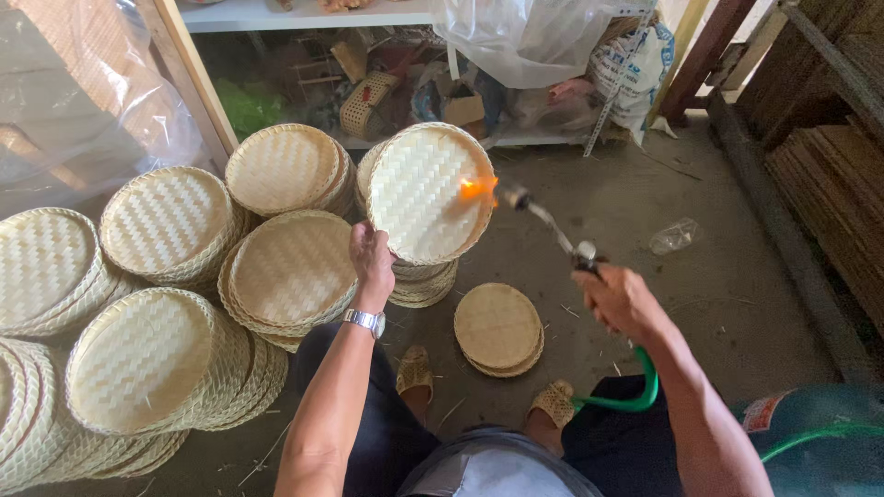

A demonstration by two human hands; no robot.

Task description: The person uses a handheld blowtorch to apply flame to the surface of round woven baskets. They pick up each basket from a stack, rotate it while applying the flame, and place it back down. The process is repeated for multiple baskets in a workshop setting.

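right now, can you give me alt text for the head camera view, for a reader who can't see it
A seated person's left hand holds up a round woven bamboo tray while the right hand aims a gas torch, its flame licking the tray's edge. Stacks of similar trays cover the concrete floor to the left, and a green hose trails from the torch.

Stacks of woven trays [37, 276] run off the frame at nine o'clock, a green gas cylinder [820, 442] is cropped at four o'clock, the shelf clutter [387, 92] at twelve o'clock is too jumbled to identify, and plastic sheeting [83, 92] blurs whatever stands at ten o'clock.
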